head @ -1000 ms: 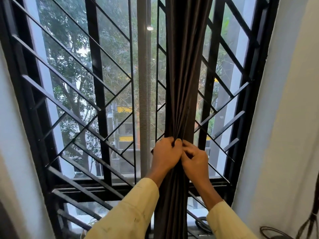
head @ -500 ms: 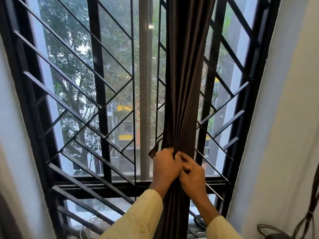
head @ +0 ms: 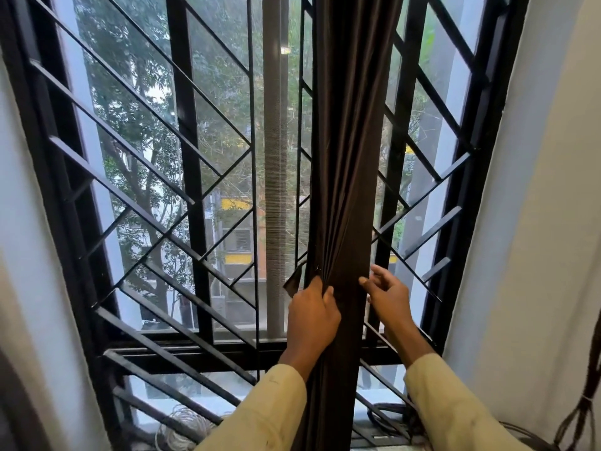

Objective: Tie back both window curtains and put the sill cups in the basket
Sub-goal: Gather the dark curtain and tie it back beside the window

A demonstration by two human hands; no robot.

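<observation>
1. Hanging straight down in the head view, a dark brown curtain [head: 344, 157] is gathered into 1 narrow bundle of folds. It sits right of the window's middle, in front of the black grille [head: 188, 157].
2. The left hand [head: 312, 317] grips the bundle's left edge low down, a little above the window's bottom rail. Its fingers are curled into the folds, bunching the cloth.
3. A small flap [head: 294, 281] of the same cloth sticks out to the left, just above that hand.
4. The right hand [head: 388, 296] is just beside the bundle's right edge. Its fingers [head: 379, 271] are loosely spread and bent, holding nothing. 1 fingertip points at the cloth, but I cannot tell whether it touches.
5. A pale yellow left sleeve [head: 260, 415] and right sleeve [head: 452, 405] rise from the bottom edge, 1 on each side of the curtain's lower length.
6. The grille has thick upright bars and many thinner diagonal ones. A grey mesh strip [head: 275, 190] runs vertically just left of the curtain.
7. Green trees [head: 130, 92] and a building [head: 234, 236] with yellow bands show through the glass.
8. A white wall [head: 536, 222] flanks the window on the right, and a dark cord [head: 585, 408] hangs at the far right edge.
9. At the foot of the window, a pale wire coil [head: 182, 424] lies lower left. Dark cables [head: 387, 415] lie lower right, near the right sleeve.
</observation>
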